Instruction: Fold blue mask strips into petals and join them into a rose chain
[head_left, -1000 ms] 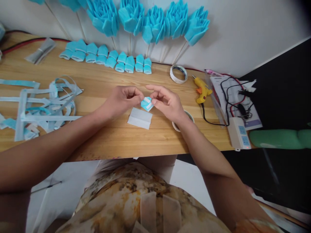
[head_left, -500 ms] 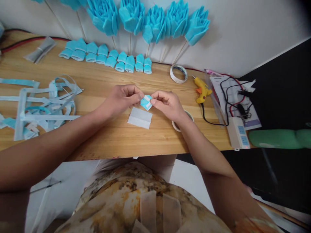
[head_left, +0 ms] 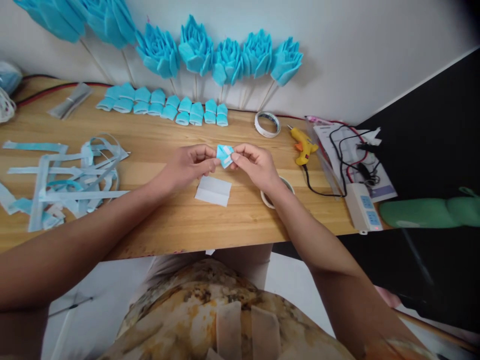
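Observation:
Between my hands is a small light-blue folded piece of soft fabric with short white tape strips on its face. My right hand pinches its right edge between thumb and fingers. At its left edge, the closed thumb and fingertips of my left hand grip it too. Just below, on the wooden table, lies a flat pale rectangle of fabric with a crease across it. A roll of tape is partly hidden under my right wrist.
Several folded blue pieces line the back, below blue fabric flowers on sticks. Cut strips lie in a heap at left. Rightward are another tape roll, a yellow glue gun, a power strip and a green bottle.
My left thumb has shifted from the top of the blue piece to its left edge, so more of the piece shows. The view has tilted up slightly.

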Motion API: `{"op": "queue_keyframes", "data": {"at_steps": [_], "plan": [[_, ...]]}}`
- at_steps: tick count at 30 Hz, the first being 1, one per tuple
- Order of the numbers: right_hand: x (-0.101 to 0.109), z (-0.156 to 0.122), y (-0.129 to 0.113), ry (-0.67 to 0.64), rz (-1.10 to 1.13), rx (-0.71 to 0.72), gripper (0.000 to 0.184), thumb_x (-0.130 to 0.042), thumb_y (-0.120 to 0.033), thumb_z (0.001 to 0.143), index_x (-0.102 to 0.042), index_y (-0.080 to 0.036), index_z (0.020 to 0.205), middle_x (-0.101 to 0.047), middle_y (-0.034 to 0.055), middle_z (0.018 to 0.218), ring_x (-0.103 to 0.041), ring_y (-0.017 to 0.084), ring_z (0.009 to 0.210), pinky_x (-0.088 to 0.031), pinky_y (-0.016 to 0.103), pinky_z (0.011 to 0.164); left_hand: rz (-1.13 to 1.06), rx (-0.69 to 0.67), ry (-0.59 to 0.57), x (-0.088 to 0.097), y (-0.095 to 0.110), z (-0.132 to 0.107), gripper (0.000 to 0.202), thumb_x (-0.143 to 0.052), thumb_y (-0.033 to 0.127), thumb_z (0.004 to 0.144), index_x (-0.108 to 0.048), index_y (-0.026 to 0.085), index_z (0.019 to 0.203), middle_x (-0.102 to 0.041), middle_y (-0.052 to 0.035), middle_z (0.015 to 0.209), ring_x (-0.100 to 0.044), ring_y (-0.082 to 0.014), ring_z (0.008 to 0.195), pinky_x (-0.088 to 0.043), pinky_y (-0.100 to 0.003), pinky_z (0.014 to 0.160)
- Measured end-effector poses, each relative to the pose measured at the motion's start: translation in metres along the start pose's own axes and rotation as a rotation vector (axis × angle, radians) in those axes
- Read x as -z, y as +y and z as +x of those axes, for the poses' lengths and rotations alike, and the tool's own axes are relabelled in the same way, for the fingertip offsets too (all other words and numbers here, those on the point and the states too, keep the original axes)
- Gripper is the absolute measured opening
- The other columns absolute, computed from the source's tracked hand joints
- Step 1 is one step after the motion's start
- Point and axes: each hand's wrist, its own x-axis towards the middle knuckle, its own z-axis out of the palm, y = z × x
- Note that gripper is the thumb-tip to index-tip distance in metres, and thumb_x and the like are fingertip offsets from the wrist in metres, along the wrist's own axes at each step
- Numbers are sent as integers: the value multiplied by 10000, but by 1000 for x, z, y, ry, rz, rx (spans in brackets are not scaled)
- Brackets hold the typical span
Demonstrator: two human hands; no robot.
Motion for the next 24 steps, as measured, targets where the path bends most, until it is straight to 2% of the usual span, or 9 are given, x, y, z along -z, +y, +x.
{"op": "queue_keyframes", "data": {"at_steps": [6,10,14,17,20,24], "plan": [[2,-1,0,-31,-37,-41,264,-670,-471,901,-705,-210,881,-721,-14,757,-646,120,712,-524,269,745,-36,4,59,-1,6,-2,266,-728,423,790,-635,175,764,-602,21,674,-483,-86,590,-401,-231,579],[3,-1,5,-90,-69,-34,278,-650,-471,929,-708,-207,864,-725,-12,771,-615,111,702,-475,254,711,-38,46,101,0,9,-2,300,-751,456,758,-630,182,741,-585,25,642,-466,-93,573,-389,-237,563],[3,0,8,-65,-116,-51,303,-663,-496,915,-721,-204,858,-717,-13,766,-582,105,667,-447,249,668,-15,40,93,1,7,0,305,-735,463,762,-613,188,713,-557,33,618,-457,-92,558,-380,-239,556],[5,2,9,-20,-121,-69,297,-688,-486,878,-718,-196,824,-710,-9,738,-549,97,622,-435,242,627,33,26,108,2,7,1,308,-701,461,790,-602,188,687,-553,28,623,-459,-95,567,-392,-242,571],[12,9,8,88,-77,-110,294,-713,-484,818,-699,-192,784,-693,-10,708,-513,89,574,-435,227,563,62,14,117,3,7,0,332,-625,458,838,-571,190,649,-534,23,620,-455,-98,574,-392,-246,579],[27,37,9,251,-149,-193,234,-748,-408,781,-683,-187,743,-687,-7,692,-517,84,541,-419,191,460,88,-2,102,5,5,0,332,-601,468,844,-571,193,661,-531,21,615,-451,-103,574,-374,-245,560]]}}
